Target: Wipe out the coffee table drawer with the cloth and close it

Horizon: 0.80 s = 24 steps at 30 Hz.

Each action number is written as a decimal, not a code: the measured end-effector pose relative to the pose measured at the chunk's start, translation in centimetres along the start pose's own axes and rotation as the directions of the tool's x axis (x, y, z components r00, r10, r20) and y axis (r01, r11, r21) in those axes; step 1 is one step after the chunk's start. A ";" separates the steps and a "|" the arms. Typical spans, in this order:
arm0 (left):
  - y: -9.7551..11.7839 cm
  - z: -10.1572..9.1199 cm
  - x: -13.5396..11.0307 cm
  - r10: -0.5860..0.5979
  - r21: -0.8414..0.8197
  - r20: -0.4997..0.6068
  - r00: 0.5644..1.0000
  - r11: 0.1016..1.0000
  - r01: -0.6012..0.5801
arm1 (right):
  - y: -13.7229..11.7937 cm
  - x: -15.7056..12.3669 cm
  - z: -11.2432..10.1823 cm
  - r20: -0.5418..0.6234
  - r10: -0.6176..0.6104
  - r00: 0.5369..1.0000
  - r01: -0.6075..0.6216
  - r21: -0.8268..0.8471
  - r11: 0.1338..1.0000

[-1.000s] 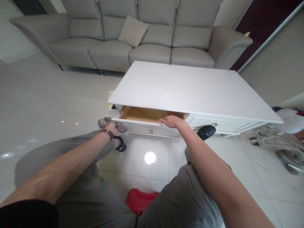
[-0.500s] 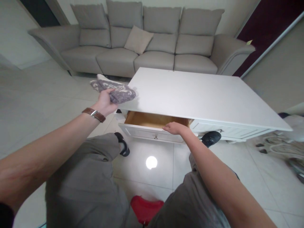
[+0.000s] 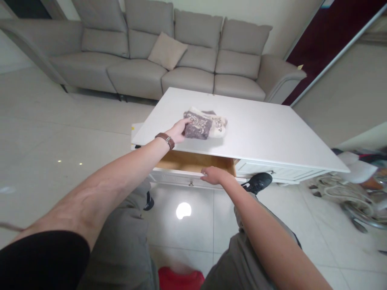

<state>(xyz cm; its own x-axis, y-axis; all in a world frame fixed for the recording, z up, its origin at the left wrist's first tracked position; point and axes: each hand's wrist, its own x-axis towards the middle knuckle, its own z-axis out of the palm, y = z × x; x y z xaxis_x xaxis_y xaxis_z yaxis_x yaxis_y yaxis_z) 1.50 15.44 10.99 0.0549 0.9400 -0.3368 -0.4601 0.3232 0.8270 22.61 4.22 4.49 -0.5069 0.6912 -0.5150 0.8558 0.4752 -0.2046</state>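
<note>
My left hand [image 3: 180, 129], with a brown strap on its wrist, is closed on the left end of a folded towel [image 3: 198, 125], purple-grey and cream with a pattern. The towel is over the white coffee table [image 3: 256, 129]; whether it touches the top I cannot tell. Below the table's front edge, a drawer [image 3: 169, 176] stands pulled out, its bare wooden inside partly showing. My right hand [image 3: 213, 175] has its fingers curled over the top edge of the drawer front, right of the small knob [image 3: 191, 183].
A grey sofa [image 3: 136, 74] with a beige cushion [image 3: 167, 51] stands behind the table. My black shoe [image 3: 258, 183] is by the closed right drawer [image 3: 260, 168]. Coiled cords [image 3: 341, 193] lie on the floor at right. Something red [image 3: 181, 280] is between my legs.
My left hand has carried the towel rightward from beyond the table's left end to over the tabletop. My right hand stays at the drawer front. The view has shifted slightly.
</note>
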 end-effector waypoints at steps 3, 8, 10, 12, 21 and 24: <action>-1.3 -2.9 0.4 -0.052 0.225 -0.165 0.985 0.970 0.088 | 0.3 0.3 0.3 0.018 0.002 1.000 -0.002 -0.017 1.000; -1.4 -6.6 -1.4 0.085 0.600 -0.087 0.993 0.800 -0.016 | 0.2 0.8 0.2 0.038 -0.005 0.999 0.008 -0.080 0.997; -1.3 -7.7 -2.6 0.221 0.752 0.095 0.971 0.623 -0.216 | -0.1 1.0 0.1 0.045 -0.015 0.999 0.020 -0.099 0.995; -1.4 -8.6 -3.8 0.328 0.821 0.361 0.873 0.332 -0.464 | -0.4 1.2 -0.1 0.051 -0.023 0.998 0.029 -0.108 0.994; -3.0 -9.0 -5.9 0.111 0.617 0.781 0.615 -0.295 -0.730 | -0.8 2.2 -0.8 0.030 0.041 0.999 -0.037 -0.131 0.991; -3.0 -9.7 -6.3 0.024 0.639 0.748 0.663 -0.295 -0.710 | -0.7 2.2 -0.9 0.023 0.045 0.999 -0.041 -0.131 0.991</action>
<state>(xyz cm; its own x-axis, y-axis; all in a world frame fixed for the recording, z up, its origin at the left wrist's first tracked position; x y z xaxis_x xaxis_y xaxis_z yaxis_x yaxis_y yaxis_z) -6.08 7.50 6.21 0.6884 0.7130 0.1329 0.6632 -0.6930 0.2827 20.76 5.89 4.24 -0.4658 0.6991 -0.5425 0.8550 0.5136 -0.0722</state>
